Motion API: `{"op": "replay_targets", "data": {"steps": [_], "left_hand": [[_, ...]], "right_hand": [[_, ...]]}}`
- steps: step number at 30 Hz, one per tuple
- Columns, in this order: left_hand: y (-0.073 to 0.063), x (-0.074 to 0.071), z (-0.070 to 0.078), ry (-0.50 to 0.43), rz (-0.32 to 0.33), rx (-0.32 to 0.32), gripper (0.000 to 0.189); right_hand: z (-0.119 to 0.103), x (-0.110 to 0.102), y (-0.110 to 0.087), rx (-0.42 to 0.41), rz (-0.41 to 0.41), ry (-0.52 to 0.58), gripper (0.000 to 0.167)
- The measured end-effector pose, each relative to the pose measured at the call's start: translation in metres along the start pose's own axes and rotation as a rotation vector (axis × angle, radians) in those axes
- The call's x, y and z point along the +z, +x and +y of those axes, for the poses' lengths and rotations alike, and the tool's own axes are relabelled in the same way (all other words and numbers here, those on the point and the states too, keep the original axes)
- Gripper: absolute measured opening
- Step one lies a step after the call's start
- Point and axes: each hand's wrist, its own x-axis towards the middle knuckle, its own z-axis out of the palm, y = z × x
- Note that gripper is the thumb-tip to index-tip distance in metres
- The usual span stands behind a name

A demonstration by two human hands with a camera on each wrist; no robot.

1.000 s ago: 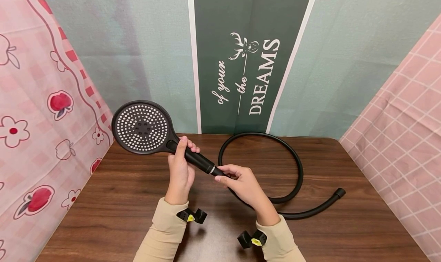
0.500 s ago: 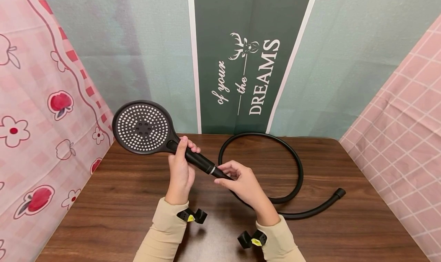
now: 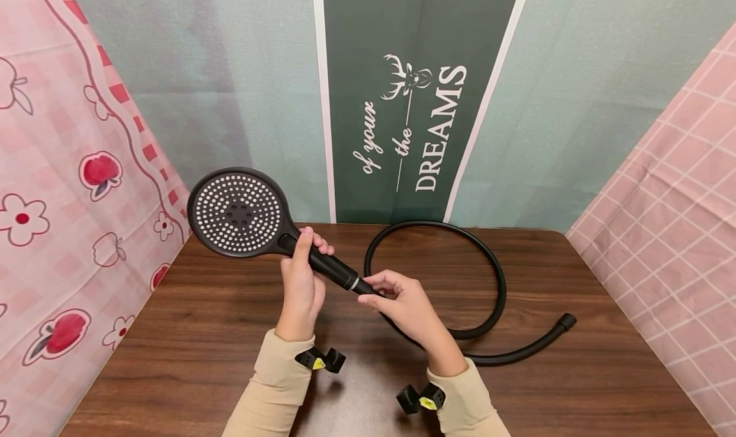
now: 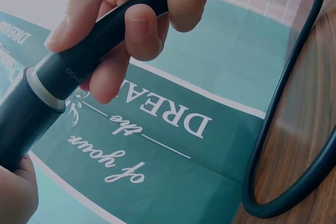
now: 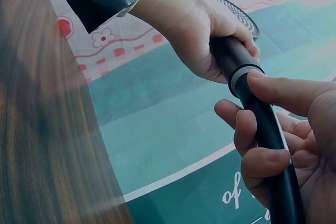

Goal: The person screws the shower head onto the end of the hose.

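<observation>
A black shower head [image 3: 237, 213] with a round face of white nozzles is held up over the table, its face turned to the head camera. My left hand [image 3: 301, 283] grips its handle [image 3: 330, 268], thumb along the front. At the handle's lower end shows a silver ring [image 4: 44, 90]. Just below that ring, my right hand [image 3: 405, 306] holds the end of the black shower hose [image 3: 499, 277] between thumb and curled fingers. In the right wrist view the right thumb lies right at the ring, and the hose end [image 5: 265, 124] lines up with the handle.
The hose loops over the brown wooden table [image 3: 230, 360], its free end [image 3: 566, 322] lying at the right. A green cloth [image 3: 270, 92] hangs behind the table. Pink patterned cloths [image 3: 75, 232] hang at both sides. A black camera [image 3: 333, 360] sits at the left wrist.
The right hand's fingers have shifted slightly around the hose end, opening a little and closing again. The left hand and the shower head stay in place.
</observation>
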Motion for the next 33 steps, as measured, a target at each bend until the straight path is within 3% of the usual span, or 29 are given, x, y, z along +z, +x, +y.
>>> {"op": "replay_targets", "data": {"steps": [13,27,33], "left_hand": [[0.0,-0.0006,0.0004,-0.006,-0.006,-0.001,0.01],[-0.0011,0.0005,0.0006,-0.003,0.002,0.004,0.01],[-0.0012,0.001,0.0008,-0.003,-0.001,0.003,0.01]], "right_hand": [[0.0006,0.001,0.0014,-0.02,0.035,-0.03,0.031],[-0.0003,0.0001,-0.0004,0.017,0.004,-0.001,0.024],[0.0,0.0002,0.0008,-0.007,0.024,-0.031,0.026]]}}
